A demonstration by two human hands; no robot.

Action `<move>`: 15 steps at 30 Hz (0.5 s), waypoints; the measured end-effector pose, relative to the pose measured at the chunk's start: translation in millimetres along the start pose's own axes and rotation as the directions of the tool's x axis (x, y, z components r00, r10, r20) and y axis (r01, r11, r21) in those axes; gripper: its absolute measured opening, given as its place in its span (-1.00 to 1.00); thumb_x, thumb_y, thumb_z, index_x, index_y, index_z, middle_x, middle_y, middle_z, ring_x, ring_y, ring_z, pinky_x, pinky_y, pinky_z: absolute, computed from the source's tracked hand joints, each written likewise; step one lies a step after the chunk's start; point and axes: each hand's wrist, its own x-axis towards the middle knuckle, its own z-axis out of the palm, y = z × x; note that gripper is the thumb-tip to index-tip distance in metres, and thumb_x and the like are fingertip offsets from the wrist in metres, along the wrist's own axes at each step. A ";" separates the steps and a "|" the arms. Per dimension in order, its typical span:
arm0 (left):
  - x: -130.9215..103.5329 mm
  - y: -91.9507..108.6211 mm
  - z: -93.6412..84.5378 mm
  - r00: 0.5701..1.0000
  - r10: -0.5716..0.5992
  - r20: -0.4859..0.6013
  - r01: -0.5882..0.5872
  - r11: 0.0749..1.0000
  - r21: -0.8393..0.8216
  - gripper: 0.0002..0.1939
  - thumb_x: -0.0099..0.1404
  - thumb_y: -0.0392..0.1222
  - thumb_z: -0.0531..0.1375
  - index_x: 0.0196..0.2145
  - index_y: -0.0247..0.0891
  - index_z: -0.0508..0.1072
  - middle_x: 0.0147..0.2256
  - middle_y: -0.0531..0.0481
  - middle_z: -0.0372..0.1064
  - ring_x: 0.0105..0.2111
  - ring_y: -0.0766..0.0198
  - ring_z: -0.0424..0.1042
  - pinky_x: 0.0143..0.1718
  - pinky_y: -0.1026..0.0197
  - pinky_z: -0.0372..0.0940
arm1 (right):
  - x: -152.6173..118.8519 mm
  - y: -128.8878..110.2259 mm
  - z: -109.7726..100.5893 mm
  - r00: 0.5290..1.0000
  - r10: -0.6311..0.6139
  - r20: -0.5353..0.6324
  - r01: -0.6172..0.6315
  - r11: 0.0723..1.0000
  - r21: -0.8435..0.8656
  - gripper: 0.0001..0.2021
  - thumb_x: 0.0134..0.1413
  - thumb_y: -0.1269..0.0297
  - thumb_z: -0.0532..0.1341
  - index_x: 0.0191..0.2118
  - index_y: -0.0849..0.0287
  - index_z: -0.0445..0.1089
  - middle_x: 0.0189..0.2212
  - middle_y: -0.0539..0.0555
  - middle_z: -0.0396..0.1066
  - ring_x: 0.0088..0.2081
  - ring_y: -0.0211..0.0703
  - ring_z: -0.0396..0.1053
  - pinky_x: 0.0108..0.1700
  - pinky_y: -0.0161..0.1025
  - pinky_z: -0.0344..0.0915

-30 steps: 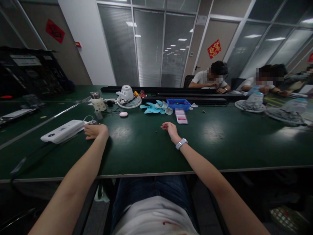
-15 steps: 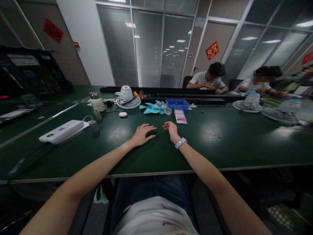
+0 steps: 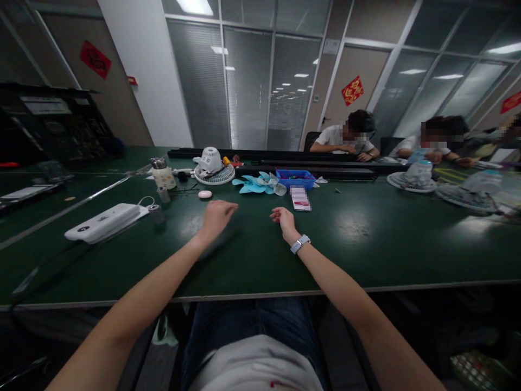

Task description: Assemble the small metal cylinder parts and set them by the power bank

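My left hand (image 3: 218, 217) is above the green table (image 3: 248, 260), its fingers drawn together; what they hold, if anything, is too small to make out. Across from it, my right hand (image 3: 286, 222) rests on its side with loosely curled fingers slightly apart, and nothing shows in it. Just beyond the right hand lies a pink-and-white card (image 3: 300, 199). Light blue fan blades (image 3: 253, 183) lie farther back, beside a blue tray (image 3: 295, 178) of small parts. A pink oval object (image 3: 205, 194) lies beyond my left hand.
A white fan part with its grille (image 3: 211, 169) and a bottle (image 3: 163, 177) stand at the back left. Nearer is a white device (image 3: 108, 221) with a cable. Long black bars cross the back. Two people work at the far right, near more fan parts (image 3: 417, 178).
My left hand has moved left and its spread fingers have come together. My right hand has stayed nearly in place. The view has tilted up slightly.
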 end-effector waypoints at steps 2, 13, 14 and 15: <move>1.2 -29.7 -29.7 0.950 -0.217 -0.225 0.242 0.966 0.089 -0.66 0.36 -0.19 0.04 -0.06 -0.32 0.53 -0.10 -0.22 0.47 -0.09 0.01 0.41 -0.03 0.05 0.18 | 0.4 0.6 0.2 1.000 0.004 0.007 -0.004 1.000 0.002 -0.74 -0.01 0.46 -0.02 -0.49 0.21 0.40 -0.59 0.01 0.41 -0.53 -0.28 0.32 -0.44 -0.34 0.22; -13.7 -110.9 -86.9 0.644 -0.730 -0.230 0.765 0.615 0.189 -0.62 0.12 -0.46 0.12 -0.08 -0.52 0.49 -0.14 -0.42 0.43 -0.10 -0.14 0.37 -0.11 -0.08 0.23 | 1.7 0.6 -0.6 1.000 0.004 0.007 -0.004 1.000 0.002 -0.75 -0.02 0.45 -0.02 -0.49 0.21 0.40 -0.59 0.00 0.41 -0.53 -0.29 0.32 -0.43 -0.34 0.22; -14.0 -111.6 -86.6 0.639 -0.738 -0.217 0.770 0.610 0.189 -0.61 0.11 -0.47 0.13 -0.09 -0.52 0.50 -0.14 -0.42 0.43 -0.10 -0.14 0.37 -0.12 -0.08 0.24 | 1.6 0.3 -0.8 1.000 0.006 0.006 -0.006 1.000 0.000 -0.75 -0.02 0.44 -0.02 -0.50 0.21 0.40 -0.60 0.00 0.40 -0.55 -0.29 0.32 -0.44 -0.33 0.21; -14.1 -112.1 -86.5 0.636 -0.744 -0.207 0.772 0.606 0.191 -0.61 0.10 -0.48 0.13 -0.09 -0.51 0.50 -0.14 -0.42 0.43 -0.10 -0.13 0.37 -0.12 -0.08 0.24 | 1.4 0.0 -0.9 1.000 0.007 0.005 -0.007 1.000 -0.002 -0.75 -0.03 0.44 -0.01 -0.50 0.21 0.40 -0.61 0.00 0.40 -0.56 -0.29 0.31 -0.44 -0.33 0.20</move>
